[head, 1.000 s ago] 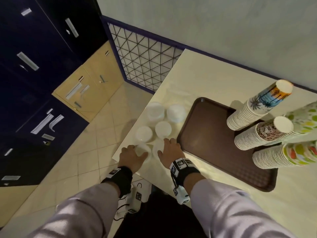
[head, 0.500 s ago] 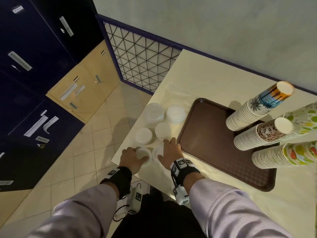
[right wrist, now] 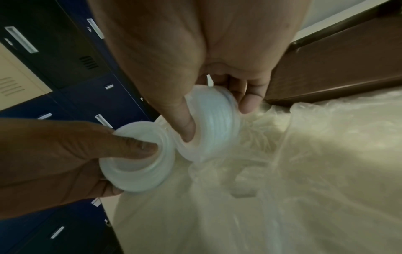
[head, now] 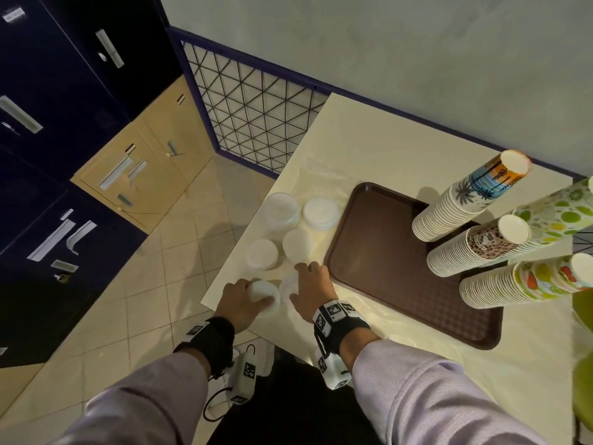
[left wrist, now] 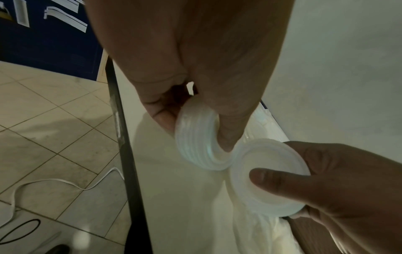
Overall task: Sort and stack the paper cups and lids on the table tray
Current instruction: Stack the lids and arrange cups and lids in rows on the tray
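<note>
Left hand (head: pixel 239 298) now lifts lid stack (left wrist: pixel 199 140) off desk (head: pixel 369 146) | right hand (head: pixel 309 285) grips second stack (right wrist: pixel 214 124) | merging likely next

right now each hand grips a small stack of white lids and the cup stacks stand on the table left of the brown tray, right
Not quite: the head view shows the cup stacks standing on the brown tray itself. The rest holds: the left hand and the right hand each grip a small stack of white lids.
</note>
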`<action>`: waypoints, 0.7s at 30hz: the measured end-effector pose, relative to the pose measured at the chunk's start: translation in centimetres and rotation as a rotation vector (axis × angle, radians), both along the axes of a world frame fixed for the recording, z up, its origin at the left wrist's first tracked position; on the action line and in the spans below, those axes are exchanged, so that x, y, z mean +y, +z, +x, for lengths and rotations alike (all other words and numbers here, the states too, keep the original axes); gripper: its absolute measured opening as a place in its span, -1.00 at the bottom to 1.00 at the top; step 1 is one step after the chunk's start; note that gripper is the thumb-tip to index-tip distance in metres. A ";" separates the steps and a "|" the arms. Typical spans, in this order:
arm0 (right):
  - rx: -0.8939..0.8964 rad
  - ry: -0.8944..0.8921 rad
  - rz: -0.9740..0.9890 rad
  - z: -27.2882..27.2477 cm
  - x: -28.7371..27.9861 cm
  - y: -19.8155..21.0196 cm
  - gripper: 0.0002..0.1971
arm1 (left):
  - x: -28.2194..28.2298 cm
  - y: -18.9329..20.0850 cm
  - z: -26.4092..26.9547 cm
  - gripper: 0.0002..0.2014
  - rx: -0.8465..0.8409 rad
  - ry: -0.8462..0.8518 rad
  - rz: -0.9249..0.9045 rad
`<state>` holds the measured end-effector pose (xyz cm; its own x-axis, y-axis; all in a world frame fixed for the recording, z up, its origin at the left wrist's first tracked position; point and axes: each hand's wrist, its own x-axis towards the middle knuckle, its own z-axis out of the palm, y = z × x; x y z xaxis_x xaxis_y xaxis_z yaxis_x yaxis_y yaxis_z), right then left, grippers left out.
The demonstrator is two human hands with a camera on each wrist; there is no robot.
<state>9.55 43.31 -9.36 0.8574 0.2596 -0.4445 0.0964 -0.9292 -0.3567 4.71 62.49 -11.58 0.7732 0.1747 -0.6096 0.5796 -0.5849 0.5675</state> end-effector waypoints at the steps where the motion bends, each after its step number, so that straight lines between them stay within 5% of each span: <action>1: 0.036 -0.020 0.028 -0.1 -0.1 0.3 -0.35 | 0.0 0.1 -0.1 -0.36 -0.011 -0.005 -0.015; 4: 0.127 -0.085 0.195 -0.6 -0.8 1.2 -0.37 | 0.1 0.5 -0.6 -0.53 -0.021 0.004 -0.072; 9: 0.176 -0.207 0.470 -0.9 -3.6 2.9 -0.46 | 0.9 1.8 -1.7 -0.53 -0.105 0.065 -0.233; 17: 0.401 -0.785 1.074 -0.5 -9.3 3.7 -0.64 | -0.9 4.6 -1.1 -0.54 -0.228 0.024 -0.445; 21: 0.330 -0.913 1.126 0.3 -11.7 3.5 -0.72 | -3.7 5.0 0.8 -0.60 -0.248 -0.045 -0.486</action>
<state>9.81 31.61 -5.82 0.8123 0.0319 -0.5824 -0.5800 0.1494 -0.8008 5.50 58.83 -6.59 0.9043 -0.1184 -0.4101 0.3743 -0.2420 0.8952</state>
